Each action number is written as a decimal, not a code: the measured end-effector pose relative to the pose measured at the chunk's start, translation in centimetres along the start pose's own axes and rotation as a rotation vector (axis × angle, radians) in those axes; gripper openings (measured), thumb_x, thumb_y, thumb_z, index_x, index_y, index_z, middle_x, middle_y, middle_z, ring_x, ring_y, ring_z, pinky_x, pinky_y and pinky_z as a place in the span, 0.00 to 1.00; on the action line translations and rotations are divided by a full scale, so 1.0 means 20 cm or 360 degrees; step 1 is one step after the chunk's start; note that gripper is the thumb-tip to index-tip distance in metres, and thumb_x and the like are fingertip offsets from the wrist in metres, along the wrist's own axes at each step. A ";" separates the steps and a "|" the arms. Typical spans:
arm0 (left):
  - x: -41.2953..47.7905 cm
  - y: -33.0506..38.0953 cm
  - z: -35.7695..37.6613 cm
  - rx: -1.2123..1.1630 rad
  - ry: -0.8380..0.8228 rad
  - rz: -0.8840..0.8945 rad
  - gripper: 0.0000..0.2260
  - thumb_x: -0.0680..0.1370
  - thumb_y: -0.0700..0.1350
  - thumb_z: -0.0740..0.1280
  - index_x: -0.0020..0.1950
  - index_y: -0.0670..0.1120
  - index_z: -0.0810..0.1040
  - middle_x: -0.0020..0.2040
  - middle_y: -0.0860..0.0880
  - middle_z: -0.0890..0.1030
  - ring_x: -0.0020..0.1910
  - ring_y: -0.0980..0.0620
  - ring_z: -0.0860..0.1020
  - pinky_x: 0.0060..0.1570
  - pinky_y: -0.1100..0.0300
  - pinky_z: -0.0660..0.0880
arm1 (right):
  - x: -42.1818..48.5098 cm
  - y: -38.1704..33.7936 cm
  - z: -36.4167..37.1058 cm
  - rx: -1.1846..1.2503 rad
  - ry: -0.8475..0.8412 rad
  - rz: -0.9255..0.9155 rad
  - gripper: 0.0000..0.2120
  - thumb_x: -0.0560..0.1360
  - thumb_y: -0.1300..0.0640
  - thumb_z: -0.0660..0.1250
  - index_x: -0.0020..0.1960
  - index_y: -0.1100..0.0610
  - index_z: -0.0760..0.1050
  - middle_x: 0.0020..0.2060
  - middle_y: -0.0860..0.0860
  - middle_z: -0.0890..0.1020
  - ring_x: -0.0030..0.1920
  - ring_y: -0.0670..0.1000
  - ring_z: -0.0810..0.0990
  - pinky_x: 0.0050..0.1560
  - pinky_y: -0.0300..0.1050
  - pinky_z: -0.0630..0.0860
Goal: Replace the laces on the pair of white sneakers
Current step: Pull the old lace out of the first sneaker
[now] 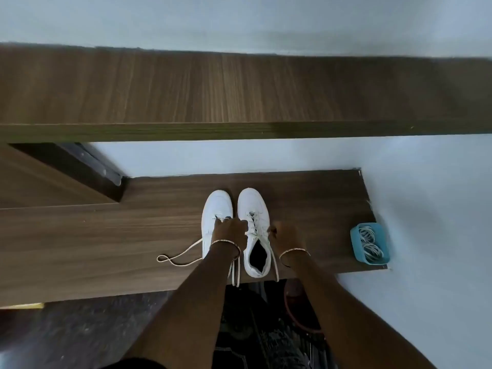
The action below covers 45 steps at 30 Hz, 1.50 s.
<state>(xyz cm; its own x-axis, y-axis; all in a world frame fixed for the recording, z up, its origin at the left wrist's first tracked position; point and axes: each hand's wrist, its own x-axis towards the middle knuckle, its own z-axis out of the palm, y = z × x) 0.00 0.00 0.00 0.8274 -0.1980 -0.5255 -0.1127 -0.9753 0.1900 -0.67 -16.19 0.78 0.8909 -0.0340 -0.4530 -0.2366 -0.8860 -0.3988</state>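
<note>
Two white sneakers stand side by side on a wooden shelf (106,235), toes pointing away from me. My left hand (230,233) lies over the left sneaker (217,209) and pinches its lace near the lower eyelets. A loose loop of that lace (181,255) trails off to the left on the wood. The right sneaker (253,209) is still laced, its opening dark. My right hand (286,235) is beside that shoe's right flank, fingers curled on a lace end (275,265) that hangs over the shelf's front edge.
A blue tub (355,242) holding coiled white laces (368,243) sits at the shelf's right end by the wall. A higher wooden shelf (239,89) runs across above. A cabinet side with a metal hinge (106,171) is at the left.
</note>
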 end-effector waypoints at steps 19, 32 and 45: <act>0.25 -0.06 0.53 -0.0693 0.0905 0.0359 0.15 0.66 0.58 0.63 0.47 0.52 0.77 0.42 0.57 0.79 0.46 0.49 0.78 0.50 0.49 0.68 | 0.21 0.25 0.41 0.0500 0.0434 -0.0212 0.12 0.74 0.69 0.64 0.48 0.58 0.84 0.41 0.47 0.85 0.40 0.40 0.79 0.40 0.22 0.69; 0.29 -0.06 0.65 -0.0516 0.1284 0.0484 0.12 0.67 0.58 0.67 0.46 0.54 0.75 0.42 0.57 0.78 0.47 0.53 0.77 0.51 0.53 0.61 | 0.23 0.38 0.55 0.0653 0.0730 -0.0503 0.07 0.75 0.62 0.70 0.48 0.53 0.86 0.40 0.44 0.86 0.42 0.40 0.83 0.45 0.31 0.76; 0.05 -0.01 0.65 -0.0499 0.1095 0.0155 0.09 0.79 0.48 0.66 0.55 0.50 0.85 0.52 0.47 0.84 0.55 0.43 0.80 0.57 0.48 0.75 | -0.01 0.33 0.70 0.0872 0.0828 -0.0387 0.13 0.78 0.64 0.67 0.61 0.59 0.81 0.54 0.55 0.85 0.55 0.53 0.84 0.55 0.41 0.78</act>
<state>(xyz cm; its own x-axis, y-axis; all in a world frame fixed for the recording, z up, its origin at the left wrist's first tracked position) -6.33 -1.34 -11.42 0.9897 -0.0756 0.1217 -0.1261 -0.8627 0.4898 -7.79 -15.59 -12.88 0.9769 -0.2005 0.0741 -0.0490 -0.5473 -0.8355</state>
